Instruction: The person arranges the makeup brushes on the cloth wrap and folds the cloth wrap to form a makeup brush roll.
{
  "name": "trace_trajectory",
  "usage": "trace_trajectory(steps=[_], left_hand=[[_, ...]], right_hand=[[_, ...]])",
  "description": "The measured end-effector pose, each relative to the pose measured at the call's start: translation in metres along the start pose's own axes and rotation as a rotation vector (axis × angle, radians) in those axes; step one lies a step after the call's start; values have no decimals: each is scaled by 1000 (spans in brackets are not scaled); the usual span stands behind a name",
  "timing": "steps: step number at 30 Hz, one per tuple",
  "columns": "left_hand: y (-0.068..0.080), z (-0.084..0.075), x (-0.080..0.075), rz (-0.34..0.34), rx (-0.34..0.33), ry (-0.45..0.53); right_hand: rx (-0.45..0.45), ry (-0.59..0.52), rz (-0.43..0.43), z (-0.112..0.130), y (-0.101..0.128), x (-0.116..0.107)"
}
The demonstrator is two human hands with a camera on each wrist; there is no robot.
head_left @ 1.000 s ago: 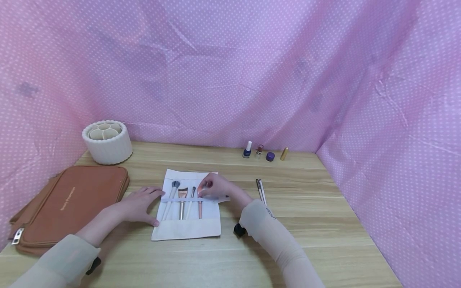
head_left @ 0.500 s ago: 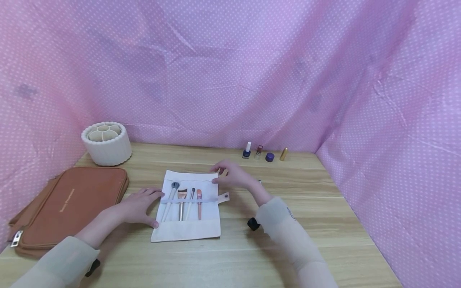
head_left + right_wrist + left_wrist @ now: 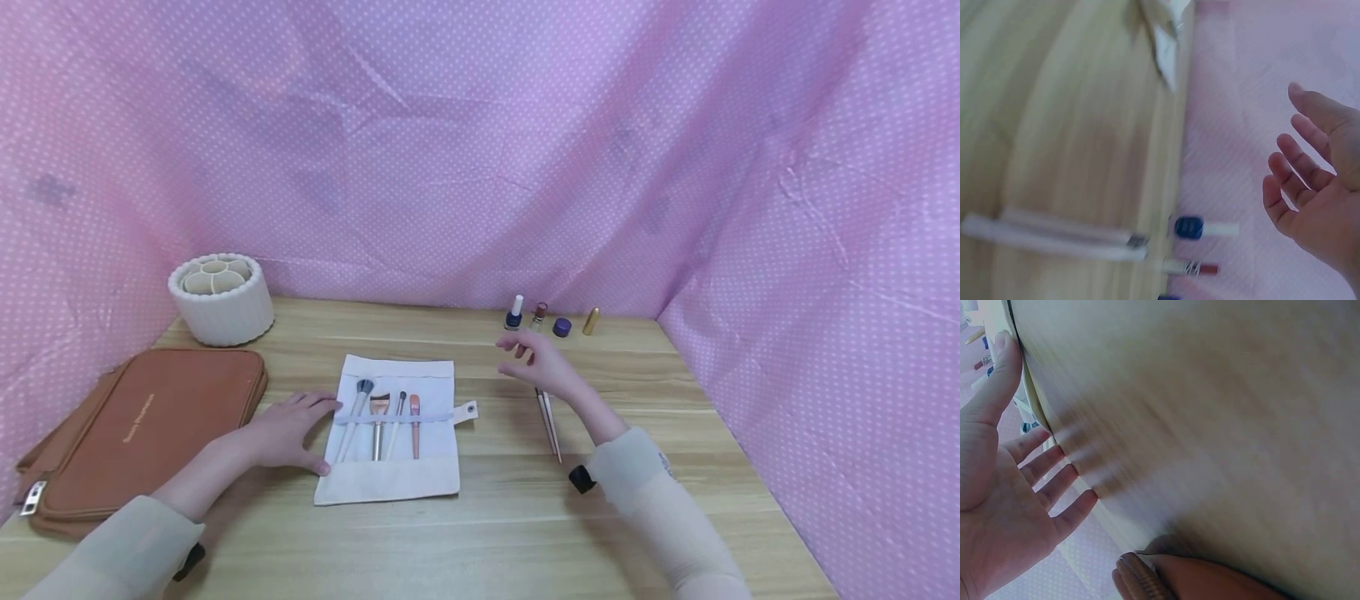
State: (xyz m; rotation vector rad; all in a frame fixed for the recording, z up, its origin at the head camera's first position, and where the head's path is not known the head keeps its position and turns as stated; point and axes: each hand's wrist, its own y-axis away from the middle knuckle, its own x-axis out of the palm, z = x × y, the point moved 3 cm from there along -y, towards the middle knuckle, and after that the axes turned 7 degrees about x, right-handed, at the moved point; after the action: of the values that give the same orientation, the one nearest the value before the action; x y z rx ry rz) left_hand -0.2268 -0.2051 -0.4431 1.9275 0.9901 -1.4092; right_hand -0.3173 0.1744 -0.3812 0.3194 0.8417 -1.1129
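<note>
Brown case (image 3: 142,429) bears gold lettering (unreadable); left hand (image 3: 288,429) flat; right hand (image 3: 542,360) spread, empty.

The person wears a long-sleeved top in a pale beige colour, and both sleeves reach down to the wrists. The fabric looks thin and soft, with small folds along the forearms. The right sleeve (image 3: 660,500) has a small dark marking near the cuff, too small to read. Under each wrist sits a small black device. The left hand (image 3: 288,433) and the right hand (image 3: 542,360) are bare, without gloves.
</note>
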Motion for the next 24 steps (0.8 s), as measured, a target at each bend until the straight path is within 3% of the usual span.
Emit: trace_trajectory(steps=[10,19,24], left_hand=[[-1,5,3,-2,6,-12],[0,0,0,-7,11,-2],[0,-2,-2,-1,9,-1]], right_hand=[[-19,151,-88,-39,26,-10],[81,263,-14,-69,44,-5],[90,258,-1,-80,46,-1]])
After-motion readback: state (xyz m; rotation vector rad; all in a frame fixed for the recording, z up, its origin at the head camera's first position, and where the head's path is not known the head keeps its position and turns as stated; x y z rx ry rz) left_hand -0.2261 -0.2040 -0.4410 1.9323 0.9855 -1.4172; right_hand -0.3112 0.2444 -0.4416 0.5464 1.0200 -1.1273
